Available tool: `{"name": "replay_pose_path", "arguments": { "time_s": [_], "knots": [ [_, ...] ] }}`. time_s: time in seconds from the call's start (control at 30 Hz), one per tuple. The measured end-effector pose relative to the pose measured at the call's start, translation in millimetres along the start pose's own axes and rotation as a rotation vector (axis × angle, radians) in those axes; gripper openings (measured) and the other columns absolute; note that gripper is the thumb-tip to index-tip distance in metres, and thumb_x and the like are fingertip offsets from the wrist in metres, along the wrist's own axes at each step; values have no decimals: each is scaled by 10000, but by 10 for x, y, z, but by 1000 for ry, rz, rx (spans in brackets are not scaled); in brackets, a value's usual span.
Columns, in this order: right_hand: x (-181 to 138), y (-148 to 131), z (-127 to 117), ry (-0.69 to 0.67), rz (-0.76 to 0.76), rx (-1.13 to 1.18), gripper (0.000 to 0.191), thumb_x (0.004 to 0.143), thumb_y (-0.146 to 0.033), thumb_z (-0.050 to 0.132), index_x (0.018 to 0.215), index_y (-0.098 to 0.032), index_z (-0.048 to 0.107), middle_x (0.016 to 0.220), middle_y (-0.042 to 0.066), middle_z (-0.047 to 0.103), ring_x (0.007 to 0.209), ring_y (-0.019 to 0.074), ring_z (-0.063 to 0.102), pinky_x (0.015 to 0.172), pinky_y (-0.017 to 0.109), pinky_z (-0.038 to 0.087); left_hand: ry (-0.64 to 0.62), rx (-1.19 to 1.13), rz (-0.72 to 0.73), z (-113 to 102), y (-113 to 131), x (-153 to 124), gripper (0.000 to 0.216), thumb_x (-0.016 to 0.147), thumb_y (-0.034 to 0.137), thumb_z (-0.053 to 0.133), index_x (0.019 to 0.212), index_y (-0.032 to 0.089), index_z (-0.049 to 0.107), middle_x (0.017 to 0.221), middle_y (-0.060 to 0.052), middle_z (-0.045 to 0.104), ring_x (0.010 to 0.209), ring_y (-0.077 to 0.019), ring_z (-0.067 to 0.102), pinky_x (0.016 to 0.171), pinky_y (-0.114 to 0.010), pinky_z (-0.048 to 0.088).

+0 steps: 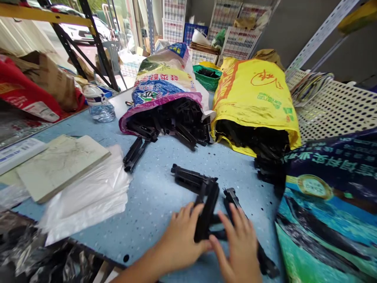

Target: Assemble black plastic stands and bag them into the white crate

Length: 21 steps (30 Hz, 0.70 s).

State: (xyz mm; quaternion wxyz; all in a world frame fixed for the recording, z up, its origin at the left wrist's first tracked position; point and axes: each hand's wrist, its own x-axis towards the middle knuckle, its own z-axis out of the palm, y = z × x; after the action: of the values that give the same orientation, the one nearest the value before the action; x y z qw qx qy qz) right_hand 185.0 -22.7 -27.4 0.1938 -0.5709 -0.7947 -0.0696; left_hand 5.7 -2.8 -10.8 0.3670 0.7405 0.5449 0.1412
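My left hand (179, 239) is closed around the lower end of a long black plastic part (211, 204), its thumb at the bottom edge. My right hand (240, 247) is open, fingers spread over another long black part (266, 261) and touching it. Just beyond my hands, a third black part (188, 177) lies across the blue speckled table (153, 184). Similar black pieces spill from a pink-edged woven sack (167, 74), with a pair-like piece (136, 153) in front. More of them fill the mouth of a yellow sack (256, 98). The pieces' exact kind is unclear.
To the left lie clear plastic bags (97, 196) under a pale flat slab (63, 165). A water bottle (101, 110) stands behind. A blue-green printed sack (330, 220) borders the right, beside a perforated cream basket (338, 106). A green basket (207, 80) sits at the back.
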Motion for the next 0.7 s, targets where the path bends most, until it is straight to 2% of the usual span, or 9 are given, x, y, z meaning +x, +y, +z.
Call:
{"name": "replay_pose_path", "arguments": {
  "time_s": [0.07, 0.1, 0.17, 0.27, 0.33, 0.43, 0.53, 0.63, 0.7],
  "knots": [
    [83, -159, 31, -71, -22, 51, 383, 810, -302, 361, 1189, -252, 357, 1317, 87, 269, 1179, 326, 246, 861, 580, 274, -75, -66, 77, -66, 27, -51, 522, 744, 457, 420, 1230, 283, 341, 1297, -44, 351, 1159, -242, 337, 948, -393, 296],
    [97, -184, 51, -95, 2, 68, 367, 811, -297, 365, 1176, -260, 372, 1305, 78, 289, 1175, 318, 253, 865, 581, 272, -75, -67, 111, -137, 9, -39, 439, 762, 411, 418, 1183, 288, 401, 1279, -30, 374, 1159, -214, 337, 957, -362, 292],
    [70, -149, 90, -114, 53, 88, 335, 806, -313, 394, 1137, -261, 407, 1255, 79, 354, 1152, 300, 292, 877, 576, 265, -3, 7, 188, -311, -64, 74, 320, 772, 350, 429, 1074, 270, 497, 1232, -19, 420, 1152, -183, 331, 969, -325, 270],
    [-36, -18, 111, -77, 84, 114, 315, 810, -311, 392, 1116, -238, 414, 1227, 92, 373, 1150, 276, 306, 905, 559, 243, 90, 267, 305, -513, -167, 420, 370, 747, 310, 478, 1114, 261, 460, 1250, -26, 401, 1179, -202, 283, 1001, -383, 172],
    [-91, 50, 103, -29, 135, 87, 316, 815, -320, 373, 1117, -235, 413, 1265, 96, 328, 1183, 291, 252, 906, 579, 212, 65, 448, 276, -546, -190, 652, 457, 707, 279, 531, 1150, 254, 424, 1224, -45, 434, 1154, -226, 328, 990, -411, 173],
    [-113, 125, 79, -19, 302, 28, 385, 813, -412, 341, 1135, -213, 410, 1285, 126, 310, 1192, 341, 212, 870, 614, 213, 17, 558, 155, -473, -173, 775, 500, 695, 272, 536, 1170, 191, 404, 1041, -112, 552, 974, -272, 496, 841, -414, 355],
    [-94, 216, 40, -22, 545, 87, 552, 804, -494, 273, 1198, -113, 339, 1258, 196, 336, 1165, 341, 278, 867, 555, 284, 6, 508, -22, -375, -162, 607, 579, 742, 380, 437, 1244, 131, 292, 964, -166, 573, 802, -316, 568, 651, -416, 428],
    [-76, 332, -10, -92, 715, 227, 583, 784, -508, 289, 1186, -89, 340, 1205, 192, 406, 1114, 308, 370, 869, 471, 342, -61, 347, -131, -305, -175, 362, 563, 782, 435, 322, 1264, 154, 245, 1051, -155, 549, 820, -309, 572, 650, -400, 430],
    [-72, 403, -33, -194, 723, 296, 530, 776, -490, 321, 1145, -116, 387, 1157, 162, 462, 1071, 286, 423, 872, 444, 351, -112, 222, -98, -252, -173, 234, 520, 790, 439, 310, 1250, 199, 275, 1098, -117, 538, 878, -287, 560, 687, -380, 430]
  ]
}}
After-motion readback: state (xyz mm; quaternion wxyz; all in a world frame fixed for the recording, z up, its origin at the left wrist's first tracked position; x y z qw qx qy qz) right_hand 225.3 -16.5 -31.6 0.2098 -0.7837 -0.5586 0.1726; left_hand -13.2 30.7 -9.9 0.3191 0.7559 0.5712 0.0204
